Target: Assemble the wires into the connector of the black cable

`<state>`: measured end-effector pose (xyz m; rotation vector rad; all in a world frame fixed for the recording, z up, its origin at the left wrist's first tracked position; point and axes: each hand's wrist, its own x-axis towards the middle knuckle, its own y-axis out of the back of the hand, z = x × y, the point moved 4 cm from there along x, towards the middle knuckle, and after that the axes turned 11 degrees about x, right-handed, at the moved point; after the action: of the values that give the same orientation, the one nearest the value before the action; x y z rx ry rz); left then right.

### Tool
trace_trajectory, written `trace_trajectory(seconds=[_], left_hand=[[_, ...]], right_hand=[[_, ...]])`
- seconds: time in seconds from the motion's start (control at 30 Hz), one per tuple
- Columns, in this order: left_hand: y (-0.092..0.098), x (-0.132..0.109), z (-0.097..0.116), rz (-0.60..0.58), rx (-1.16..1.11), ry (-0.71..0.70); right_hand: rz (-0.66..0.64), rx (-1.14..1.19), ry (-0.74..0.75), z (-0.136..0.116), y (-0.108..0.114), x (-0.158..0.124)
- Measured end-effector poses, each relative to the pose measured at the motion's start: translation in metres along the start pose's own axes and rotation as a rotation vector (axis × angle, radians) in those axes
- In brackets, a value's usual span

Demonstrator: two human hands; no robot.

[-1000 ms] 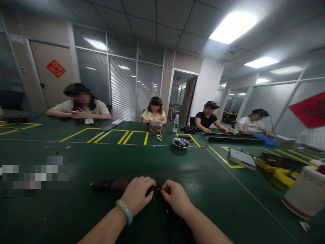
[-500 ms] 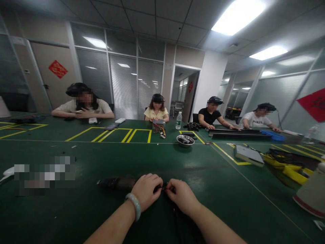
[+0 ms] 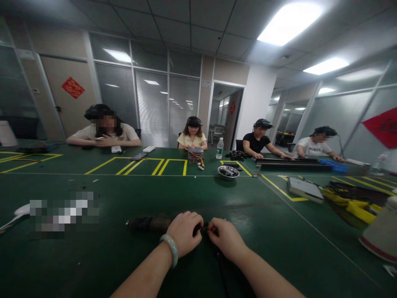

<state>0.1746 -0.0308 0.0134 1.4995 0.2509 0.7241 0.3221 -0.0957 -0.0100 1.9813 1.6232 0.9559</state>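
A dark cylindrical tool that looks like an electric screwdriver [image 3: 149, 224] lies on the green table, its narrow tip pointing left. My left hand [image 3: 186, 234], with a pale green bangle at the wrist, is curled over its right end. That end is mostly covered by the fingers. Close beside it, my right hand [image 3: 226, 238] is closed in a pinch, thumb and finger meeting on a small dark piece, seemingly the end of a black cable [image 3: 222, 271]. This cable runs down toward the near table edge. Between the fingertips the exact contact is too small to make out.
Ahead stands a metal bowl [image 3: 228, 173] of dark parts, near a water bottle [image 3: 219, 149]. A grey flat box [image 3: 305, 189], a yellow-black bag [image 3: 350, 203] and a beige container [image 3: 381, 231] are at right. Several people sit across the green table [image 3: 139, 269].
Both hands and the dark tool appear slightly farther right in the picture, as most of the near scene does. The grip of each hand looks the same.
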Motion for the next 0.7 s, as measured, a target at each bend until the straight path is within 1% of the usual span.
trace_trajectory(seconds=[0.1,0.3,0.47,0.57,0.7], left_hand=[[-0.0008,0.0004,-0.0004,-0.003,-0.004,-0.001],[0.0057,-0.0017,0.0007,-0.053,-0.002,-0.008],[0.0066,-0.0026,0.0001,-0.036,-0.005,0.005],[0.0050,-0.0020,0.0005,-0.045,-0.004,0.009],[0.0033,-0.0007,0.0003,-0.044,0.004,0.021]], right_hand=[[0.010,-0.033,0.034,-0.0023,-0.0016,-0.0002],[0.001,-0.090,0.051,-0.0072,-0.0020,0.0019],[0.006,-0.095,0.071,-0.0081,-0.0006,0.0028],[0.010,-0.100,0.073,-0.0067,-0.0025,0.0039],[0.043,-0.131,0.050,-0.0060,-0.0056,0.0078]])
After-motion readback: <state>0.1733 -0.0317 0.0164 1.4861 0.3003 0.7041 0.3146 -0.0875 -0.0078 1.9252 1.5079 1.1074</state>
